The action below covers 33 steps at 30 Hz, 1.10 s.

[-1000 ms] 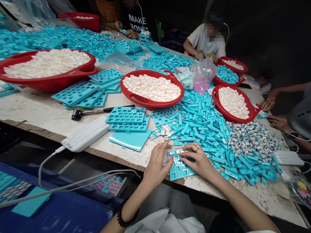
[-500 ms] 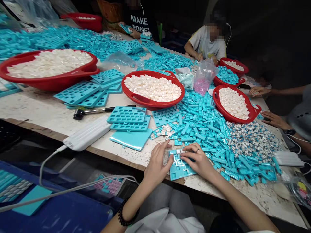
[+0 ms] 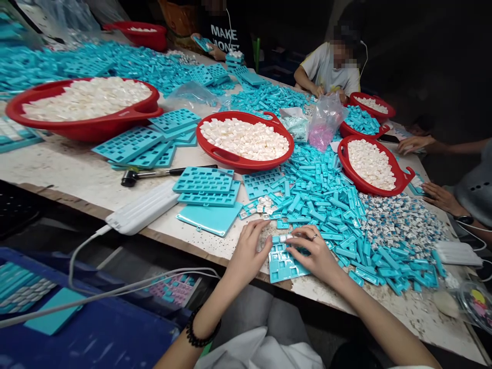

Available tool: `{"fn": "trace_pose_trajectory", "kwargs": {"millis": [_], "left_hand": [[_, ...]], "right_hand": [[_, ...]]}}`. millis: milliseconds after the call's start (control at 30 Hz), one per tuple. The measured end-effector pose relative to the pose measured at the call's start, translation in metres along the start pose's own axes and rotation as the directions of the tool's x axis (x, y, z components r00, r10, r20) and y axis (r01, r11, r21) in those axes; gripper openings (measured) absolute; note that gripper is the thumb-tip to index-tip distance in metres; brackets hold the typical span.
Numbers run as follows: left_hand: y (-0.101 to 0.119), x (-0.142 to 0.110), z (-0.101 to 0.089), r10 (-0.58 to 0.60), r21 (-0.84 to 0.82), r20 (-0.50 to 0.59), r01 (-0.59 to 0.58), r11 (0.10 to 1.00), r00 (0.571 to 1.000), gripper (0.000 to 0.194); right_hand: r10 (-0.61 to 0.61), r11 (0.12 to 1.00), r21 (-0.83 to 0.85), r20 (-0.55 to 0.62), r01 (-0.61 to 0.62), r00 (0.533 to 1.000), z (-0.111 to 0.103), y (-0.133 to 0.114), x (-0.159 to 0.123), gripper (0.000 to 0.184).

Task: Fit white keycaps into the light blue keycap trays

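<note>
A small turquoise plastic frame [image 3: 283,264] with rectangular slots lies at the table's near edge. My left hand [image 3: 247,253] rests on its left side, fingers curled against it. My right hand [image 3: 313,252], a ring on one finger, lies over its right side with fingertips pressing a small white keycap [image 3: 283,239] at the frame's top row. A heap of turquoise strips [image 3: 326,205] spreads just beyond my hands, with a few loose white keycaps [image 3: 265,204] at its left.
Red bowls of white keycaps stand at centre [image 3: 269,119], right [image 3: 344,164] and far left [image 3: 80,128]. Stacked turquoise frames [image 3: 205,187], a hammer [image 3: 154,174] and a white power strip [image 3: 142,210] lie to the left. Other people work at the far and right sides.
My hands stay on the frame, the fingers shifting slightly. The view has drifted a little, and a hand of the person at the right has moved.
</note>
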State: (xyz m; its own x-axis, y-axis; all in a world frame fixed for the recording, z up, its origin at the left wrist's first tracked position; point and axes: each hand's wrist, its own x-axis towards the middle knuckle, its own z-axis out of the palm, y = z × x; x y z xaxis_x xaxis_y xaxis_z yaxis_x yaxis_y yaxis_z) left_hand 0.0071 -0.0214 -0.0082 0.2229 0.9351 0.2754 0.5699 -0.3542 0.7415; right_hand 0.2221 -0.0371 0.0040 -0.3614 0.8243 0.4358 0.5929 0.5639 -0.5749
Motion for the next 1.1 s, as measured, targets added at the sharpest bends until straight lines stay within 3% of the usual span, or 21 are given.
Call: {"fn": "trace_pose_trajectory", "kwargs": {"millis": [133, 233, 300, 400, 700, 833, 967, 1100], "left_hand": [[-0.010, 0.016, -0.013, 0.042, 0.183, -0.139, -0.016, 0.983, 0.989, 0.031], [-0.020, 0.025, -0.028, 0.046, 0.458, -0.224, 0.064, 0.887, 0.974, 0.026], [-0.025, 0.027, -0.036, 0.063, 0.585, -0.224, 0.082, 0.807, 0.973, 0.021], [-0.028, 0.028, -0.042, 0.105, 0.633, -0.182, 0.035, 0.773, 0.978, 0.021], [-0.033, 0.025, -0.035, 0.100, 0.485, -0.216, 0.018, 0.874, 0.971, 0.025], [-0.015, 0.018, -0.033, 0.099, 0.355, -0.243, -0.006, 0.935, 0.965, 0.022], [0.015, 0.009, -0.025, 0.097, 0.114, -0.087, -0.087, 0.990, 0.991, 0.017], [0.036, 0.004, -0.015, 0.128, 0.038, 0.009, -0.128, 0.991, 0.992, 0.012]], "right_hand": [[0.049, 0.999, -0.003, -0.083, -0.049, 0.995, -0.001, 0.001, -0.001, 0.019], [0.047, 0.999, 0.008, -0.099, -0.047, 0.994, 0.000, -0.001, -0.001, 0.018], [0.029, 0.999, 0.024, -0.090, -0.027, 0.996, 0.001, -0.003, -0.002, 0.018], [0.019, 0.999, 0.039, -0.082, -0.016, 0.996, 0.003, -0.005, -0.002, 0.017], [-0.004, 0.999, 0.054, -0.120, 0.011, 0.993, 0.001, -0.006, -0.002, 0.017], [-0.029, 0.996, 0.081, -0.117, 0.038, 0.993, 0.000, -0.007, -0.001, 0.017], [-0.040, 0.991, 0.122, -0.078, 0.049, 0.996, -0.001, -0.007, -0.002, 0.027], [0.009, 0.984, 0.178, -0.061, 0.002, 0.998, -0.002, -0.006, -0.003, 0.028]]}}
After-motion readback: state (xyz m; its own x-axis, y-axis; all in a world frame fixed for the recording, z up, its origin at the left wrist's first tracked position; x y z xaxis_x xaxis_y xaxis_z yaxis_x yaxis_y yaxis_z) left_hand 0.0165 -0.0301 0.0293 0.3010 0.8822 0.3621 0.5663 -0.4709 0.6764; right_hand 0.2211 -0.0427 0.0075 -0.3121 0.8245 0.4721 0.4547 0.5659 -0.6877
